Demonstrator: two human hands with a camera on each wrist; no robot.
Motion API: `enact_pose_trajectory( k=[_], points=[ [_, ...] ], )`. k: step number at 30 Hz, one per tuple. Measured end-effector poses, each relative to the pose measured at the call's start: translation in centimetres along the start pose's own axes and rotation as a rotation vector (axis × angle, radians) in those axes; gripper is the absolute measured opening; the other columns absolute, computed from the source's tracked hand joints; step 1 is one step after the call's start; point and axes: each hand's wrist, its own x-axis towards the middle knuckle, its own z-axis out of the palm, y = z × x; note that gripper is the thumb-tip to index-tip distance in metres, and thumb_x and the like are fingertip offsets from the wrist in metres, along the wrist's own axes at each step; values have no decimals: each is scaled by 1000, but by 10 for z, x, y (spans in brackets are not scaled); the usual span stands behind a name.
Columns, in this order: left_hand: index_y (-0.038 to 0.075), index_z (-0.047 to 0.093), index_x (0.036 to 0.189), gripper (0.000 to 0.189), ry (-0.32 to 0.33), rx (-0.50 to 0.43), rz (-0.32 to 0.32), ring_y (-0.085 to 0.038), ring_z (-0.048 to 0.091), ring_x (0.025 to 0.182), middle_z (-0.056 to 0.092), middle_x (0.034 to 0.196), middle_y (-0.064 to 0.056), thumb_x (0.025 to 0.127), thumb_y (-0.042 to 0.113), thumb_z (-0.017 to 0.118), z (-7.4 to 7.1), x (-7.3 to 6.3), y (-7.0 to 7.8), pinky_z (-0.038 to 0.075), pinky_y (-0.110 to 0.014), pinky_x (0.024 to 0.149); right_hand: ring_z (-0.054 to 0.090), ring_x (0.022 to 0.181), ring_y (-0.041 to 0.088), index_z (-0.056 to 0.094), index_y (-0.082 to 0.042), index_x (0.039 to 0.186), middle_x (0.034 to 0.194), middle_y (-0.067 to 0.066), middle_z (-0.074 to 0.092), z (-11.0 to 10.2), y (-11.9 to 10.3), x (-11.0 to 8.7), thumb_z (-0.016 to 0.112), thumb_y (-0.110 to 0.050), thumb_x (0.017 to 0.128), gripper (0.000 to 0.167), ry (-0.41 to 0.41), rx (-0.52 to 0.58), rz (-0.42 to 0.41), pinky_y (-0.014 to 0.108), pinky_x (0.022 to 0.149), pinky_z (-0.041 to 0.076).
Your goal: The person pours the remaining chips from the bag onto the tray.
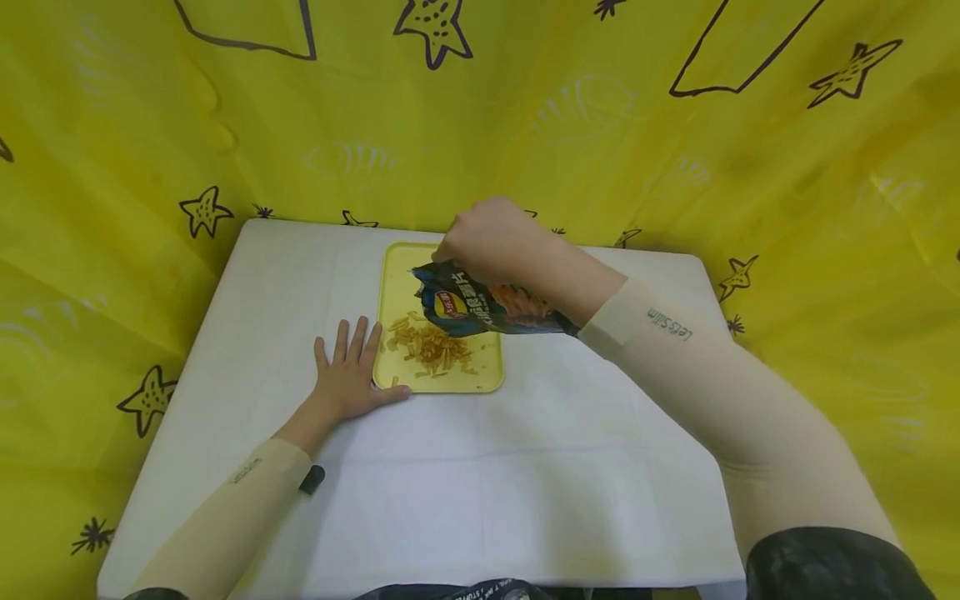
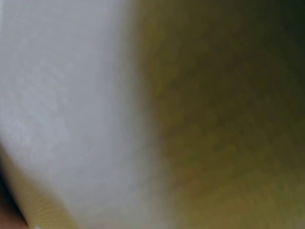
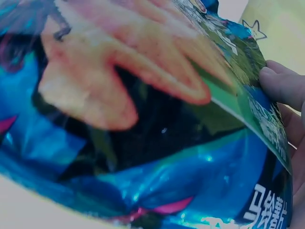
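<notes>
My right hand (image 1: 498,240) grips a dark blue chip bag (image 1: 480,304) from above, and the bag lies on its side in the air over a yellow tray (image 1: 397,279). Its torn end faces left. In the right wrist view the blue bag (image 3: 143,162) fills most of the picture, with the thumb (image 3: 283,86) pressed to its edge. A loose heap of stick-shaped chips (image 1: 433,348) lies on the near part of the tray. Beside the tray's left edge, my left hand (image 1: 348,379) rests with fingers spread, the thumb at the near left corner. The left wrist view is blurred.
A white-covered table (image 1: 577,467) carries the tray. Behind it and at both sides hangs a yellow curtain (image 1: 480,117) with drawn stars. A small black object (image 1: 312,480) sits by the left wrist.
</notes>
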Motion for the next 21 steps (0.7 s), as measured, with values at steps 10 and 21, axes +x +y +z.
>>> enact_pose_trajectory(
  k=[10,21],
  points=[
    [11,-5,161,128,13,-5,15,-42,-20,150,-12,167,-17,74,92,44,-1,3,0,-16,-72,109,64,70,21,78,-32,110,93,0,76,2,7,-7,57,-12,100,31,6,3,12,39,55,52],
    [12,-6,161,129,12,-15,11,-41,-22,150,-13,167,-16,74,91,46,1,3,-1,-17,-72,108,61,65,18,76,-35,116,96,1,77,2,9,-8,56,-13,100,34,12,-14,8,37,51,48]
  ],
)
